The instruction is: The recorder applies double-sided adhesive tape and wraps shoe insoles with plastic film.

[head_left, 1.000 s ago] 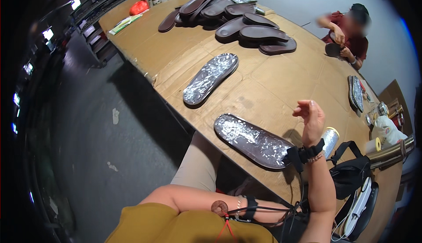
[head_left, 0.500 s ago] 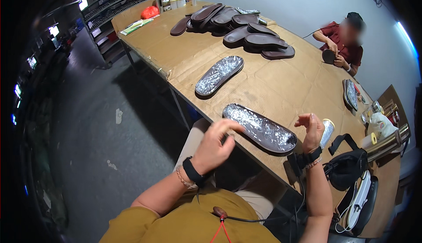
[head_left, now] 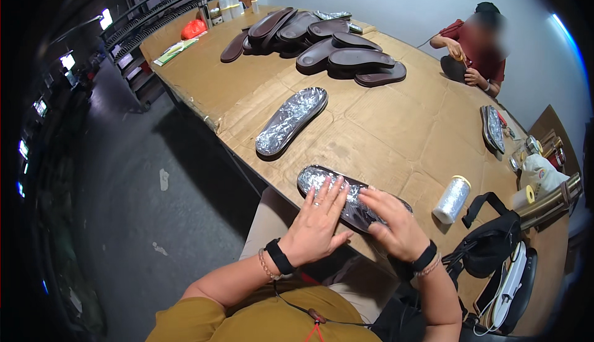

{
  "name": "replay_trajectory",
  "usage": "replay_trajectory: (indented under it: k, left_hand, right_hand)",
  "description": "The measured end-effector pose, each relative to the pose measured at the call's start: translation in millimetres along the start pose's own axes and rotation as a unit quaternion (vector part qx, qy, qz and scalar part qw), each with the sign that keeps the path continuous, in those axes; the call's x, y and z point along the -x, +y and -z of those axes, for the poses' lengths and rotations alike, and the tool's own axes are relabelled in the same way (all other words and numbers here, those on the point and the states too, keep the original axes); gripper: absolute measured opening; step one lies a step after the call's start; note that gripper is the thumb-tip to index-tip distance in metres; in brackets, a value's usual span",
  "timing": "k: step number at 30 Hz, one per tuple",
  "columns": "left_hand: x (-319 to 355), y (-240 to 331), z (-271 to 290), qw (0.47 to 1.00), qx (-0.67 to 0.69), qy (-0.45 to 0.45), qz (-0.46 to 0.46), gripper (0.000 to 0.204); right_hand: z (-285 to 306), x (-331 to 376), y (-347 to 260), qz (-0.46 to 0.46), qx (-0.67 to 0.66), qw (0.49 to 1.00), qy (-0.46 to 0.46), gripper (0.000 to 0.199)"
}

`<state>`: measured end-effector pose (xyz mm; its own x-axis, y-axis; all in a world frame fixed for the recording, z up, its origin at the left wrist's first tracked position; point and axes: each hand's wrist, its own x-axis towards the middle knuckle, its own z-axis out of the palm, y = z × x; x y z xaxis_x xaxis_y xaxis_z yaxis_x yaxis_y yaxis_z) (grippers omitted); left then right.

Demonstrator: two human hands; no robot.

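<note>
A dark brown shoe sole (head_left: 307,175) with shiny clear film over its top lies at the near table edge. My left hand (head_left: 318,221) rests flat on its film, fingers stretched out. On the sole's right half lies my right hand (head_left: 396,221), its fingers extended and slightly bent, thumb apart. Both palms hide much of the sole. Farther off, a second film-covered sole (head_left: 291,122) lies by itself. To the right of my right hand stands a roll of clear film (head_left: 453,200).
A pile of bare brown soles (head_left: 315,36) lies on the far part of the cardboard-covered table (head_left: 383,125). Across it, a person (head_left: 476,51) handles a dark sole. A black bag (head_left: 492,237), a white power strip (head_left: 508,280) and metal tubes (head_left: 550,200) crowd the right side.
Both hands came down from above the near sole onto its film, the right moving left and inward. The film roll now shows fully. The view has shifted slightly.
</note>
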<state>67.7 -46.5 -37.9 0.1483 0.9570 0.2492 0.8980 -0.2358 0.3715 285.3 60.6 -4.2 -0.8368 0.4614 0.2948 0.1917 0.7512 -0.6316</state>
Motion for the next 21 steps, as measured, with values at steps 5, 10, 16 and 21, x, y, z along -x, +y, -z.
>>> replay_trajectory:
  k: [5,10,16,21]
  left_hand:
    - [0.0,-3.2,-3.1,0.998,-0.005,-0.056,-0.032,0.088]
    - [-8.4,-6.7,13.2,0.995,0.067,-0.067,-0.015,0.087]
    - [-6.0,-31.6,22.3,0.996,-0.02,-0.071,0.041,0.092]
    - [-5.9,-32.4,24.0,0.996,-0.04,-0.072,0.042,0.09]
  right_hand:
    - [-24.3,2.1,-11.2,-0.06,0.105,0.983,-0.138,0.094]
    - [-18.4,1.8,-14.7,-0.081,0.122,0.975,-0.169,0.099]
    - [-6.8,0.5,-19.4,-0.104,0.139,0.975,-0.137,0.095]
    - [16.0,3.7,-25.8,-0.128,0.158,0.972,-0.114,0.09]
